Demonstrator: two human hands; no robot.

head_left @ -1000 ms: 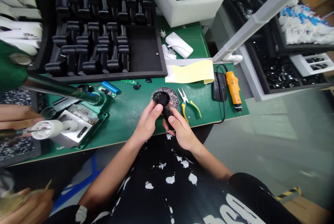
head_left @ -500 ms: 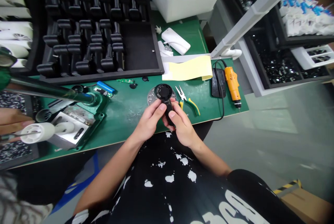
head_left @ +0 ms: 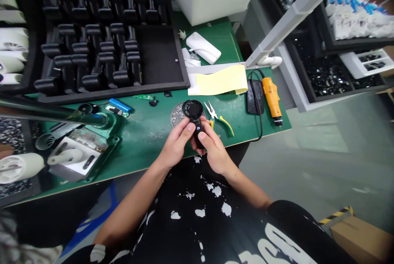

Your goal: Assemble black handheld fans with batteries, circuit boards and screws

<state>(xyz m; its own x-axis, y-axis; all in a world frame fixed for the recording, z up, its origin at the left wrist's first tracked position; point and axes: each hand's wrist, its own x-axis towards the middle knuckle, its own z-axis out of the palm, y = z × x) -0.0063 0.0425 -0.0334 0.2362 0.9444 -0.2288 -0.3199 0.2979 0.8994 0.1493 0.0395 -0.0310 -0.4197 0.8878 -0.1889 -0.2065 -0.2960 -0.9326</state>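
The black shirt (head_left: 197, 198) with white splashes is nearest, and just past it both hands meet over the front edge of the green bench (head_left: 147, 128). The left hand (head_left: 174, 145) is closed on the neck of a black handheld fan (head_left: 194, 112), its thumb laid on the front; the right hand (head_left: 217, 155) is wrapped around the handle, thumb pressed near the lower part. The fan stands between them, round head pointing away from the body, and a small lit display on its handle appears to read 20. Partly hidden behind the head is a perforated round disc (head_left: 176, 115) on the bench. Just right of the fan lie pliers (head_left: 216, 115) with yellow-green handles, their jaws slightly parted. Farther right, an orange electric screwdriver (head_left: 272, 97) rests beside a flat black slab (head_left: 255, 97), a cable crossing the slab. To the left, a blue cylinder (head_left: 120, 105) lies near a metal fixture (head_left: 75, 149). Beyond the disc is a yellow paper strip (head_left: 220, 81), then a black tray (head_left: 158, 56) bearing rows of black handheld pieces, a white casing (head_left: 203, 47), and a thick-walled white box (head_left: 221, 5) containing blue and green parts.
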